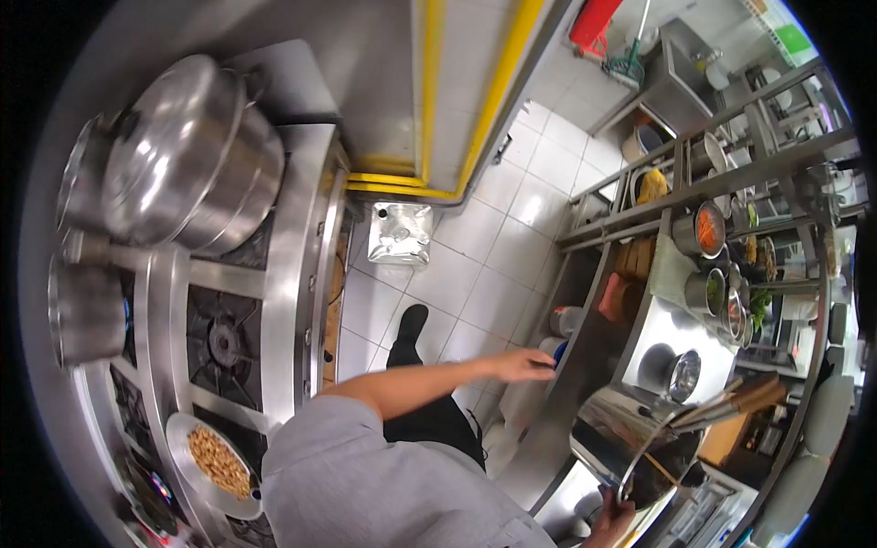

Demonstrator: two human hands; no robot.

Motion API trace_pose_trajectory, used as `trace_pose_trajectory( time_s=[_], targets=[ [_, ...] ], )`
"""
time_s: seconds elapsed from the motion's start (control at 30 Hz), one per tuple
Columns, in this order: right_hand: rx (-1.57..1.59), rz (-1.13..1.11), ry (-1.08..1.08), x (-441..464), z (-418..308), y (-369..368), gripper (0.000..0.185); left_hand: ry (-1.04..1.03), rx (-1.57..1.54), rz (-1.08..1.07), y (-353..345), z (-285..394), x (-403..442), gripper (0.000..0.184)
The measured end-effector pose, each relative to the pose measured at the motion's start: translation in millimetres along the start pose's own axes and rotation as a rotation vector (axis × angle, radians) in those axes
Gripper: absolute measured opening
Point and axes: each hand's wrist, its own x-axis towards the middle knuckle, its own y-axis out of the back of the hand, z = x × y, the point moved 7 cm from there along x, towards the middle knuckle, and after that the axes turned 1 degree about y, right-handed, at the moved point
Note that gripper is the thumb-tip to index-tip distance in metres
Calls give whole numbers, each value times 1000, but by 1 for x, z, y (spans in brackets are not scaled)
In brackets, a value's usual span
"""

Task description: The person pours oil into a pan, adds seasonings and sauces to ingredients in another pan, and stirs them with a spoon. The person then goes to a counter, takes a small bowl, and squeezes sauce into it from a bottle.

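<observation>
My right hand [610, 522] is closed on the near rim of a shiny steel pot [603, 425] at the lower right. Wooden-handled utensils [744, 402] show across the pot's mouth; whether they rest inside it or lie behind it I cannot tell. My left hand [523, 365] reaches out on an extended arm, close to the steel counter's edge. Its fingers look loosely stretched, with nothing visible in them. Beside its fingertips, under the counter, is a white container with a blue part [557, 350]. A metal bowl [683, 376] sits beyond the pot.
At left, a stove [224, 340] bears a large lidded pot [196, 155] and a pan of light brown pieces [217, 461]. A foil-covered square container [399, 233] stands on the tiled floor [466, 251]. Bowls of shredded carrot [708, 228] and greens [708, 292] line the counter.
</observation>
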Motion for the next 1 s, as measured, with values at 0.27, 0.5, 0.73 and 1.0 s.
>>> trace_pose_trajectory(
  time_s=[0.27, 0.5, 0.73, 1.0],
  targets=[
    [1051, -257, -179, 32, -99, -81, 50, -399, -404, 376, -108, 97, -114, 91],
    [1017, -625, -60, 32, -223, -258, 22, -164, -209, 980, -8, -3, -191, 108],
    [911, -776, -221, 28, -308, -496, 28, 84, -171, 1197, 164, -104, -245, 104],
    [1015, -773, -371, 10, -357, -698, 44, 153, -304, 1238, 281, -196, -276, 97]
  ],
)
